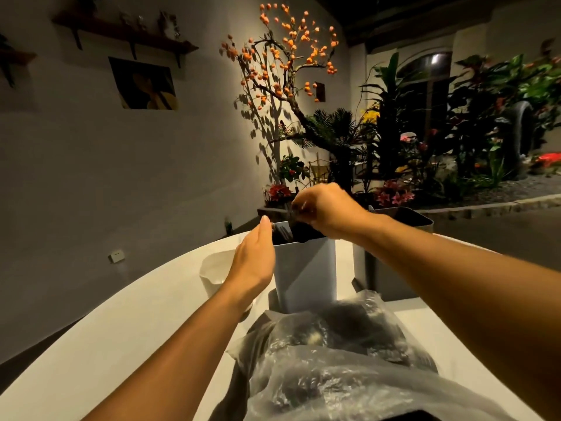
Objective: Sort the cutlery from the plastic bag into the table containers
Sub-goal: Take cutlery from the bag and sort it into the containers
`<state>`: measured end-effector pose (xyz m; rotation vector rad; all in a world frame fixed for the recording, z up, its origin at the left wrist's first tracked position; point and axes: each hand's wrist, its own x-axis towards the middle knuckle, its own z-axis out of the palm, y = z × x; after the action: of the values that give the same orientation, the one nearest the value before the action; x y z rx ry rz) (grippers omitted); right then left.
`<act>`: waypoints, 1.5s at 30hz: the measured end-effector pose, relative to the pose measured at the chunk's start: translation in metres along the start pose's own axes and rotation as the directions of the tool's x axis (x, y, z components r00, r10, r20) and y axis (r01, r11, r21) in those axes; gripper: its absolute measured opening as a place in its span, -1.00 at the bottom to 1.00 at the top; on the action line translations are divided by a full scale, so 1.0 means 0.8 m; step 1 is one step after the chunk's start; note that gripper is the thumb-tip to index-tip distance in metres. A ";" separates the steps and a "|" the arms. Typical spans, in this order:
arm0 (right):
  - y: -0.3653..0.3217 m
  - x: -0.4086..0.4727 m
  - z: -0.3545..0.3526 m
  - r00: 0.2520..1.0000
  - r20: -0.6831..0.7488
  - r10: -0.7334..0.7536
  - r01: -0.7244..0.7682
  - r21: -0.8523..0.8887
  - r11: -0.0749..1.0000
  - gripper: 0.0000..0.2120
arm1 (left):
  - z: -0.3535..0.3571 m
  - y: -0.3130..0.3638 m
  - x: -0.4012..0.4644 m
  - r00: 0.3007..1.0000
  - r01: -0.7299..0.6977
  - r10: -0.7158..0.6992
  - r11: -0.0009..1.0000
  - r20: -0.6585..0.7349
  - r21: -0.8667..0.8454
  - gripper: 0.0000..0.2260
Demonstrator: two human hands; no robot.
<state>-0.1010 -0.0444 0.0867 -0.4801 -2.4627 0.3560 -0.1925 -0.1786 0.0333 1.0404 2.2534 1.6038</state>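
Taking the tall white container point(305, 268) in the middle of the table as landmark: it is a smooth, faceted, square-mouthed bin, narrowing toward its base, standing upright on the pale matte table point(127, 323). Just left of it sits a lower, rounded white container point(214, 267), partly hidden behind the left forearm. The left hand point(253, 259) lies flat against the landmark's left wall, fingers straight and together, thumb tip up at the rim, curled round nothing. Inside the landmark's mouth dark slender cutlery point(283, 232) stands on end. Directly above that mouth the right hand point(326, 208) is bunched, fingers curled down around something dark; the motion blur hides what it is. Just right of the landmark stands a grey container point(391, 253) of similar angular shape with a dark interior. In front of the landmark, nearest the camera, lies the plastic bag point(334, 366), clear, crinkled and glossy, with dark cutlery lumped inside.
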 end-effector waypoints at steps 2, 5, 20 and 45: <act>0.006 -0.006 0.010 0.997 0.070 0.013 -0.010 -0.052 0.999 -0.72 | 0.001 -0.002 0.001 1.000 0.002 -0.002 1.000 -0.007 -0.015 -0.47; 0.005 -0.013 0.007 1.000 0.012 0.009 -0.008 -0.053 0.999 -0.56 | -0.005 -0.004 0.000 1.000 -0.007 0.007 0.999 -0.001 -0.032 -0.46; -0.067 -0.116 -0.077 0.999 -0.009 -0.037 0.038 0.051 0.998 -0.91 | -0.039 0.056 -0.112 0.979 -0.200 0.198 0.979 -0.048 -0.036 -0.79; -0.054 -0.315 -0.041 0.929 0.366 0.052 0.112 -0.412 0.904 -0.72 | 0.006 -0.035 -0.267 0.839 -0.504 0.521 0.641 0.154 0.579 0.10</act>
<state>0.0980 -0.1831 0.0001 -0.5962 -2.9287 -0.1349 -0.0440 -0.3148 -0.0441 1.9890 2.7275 1.0084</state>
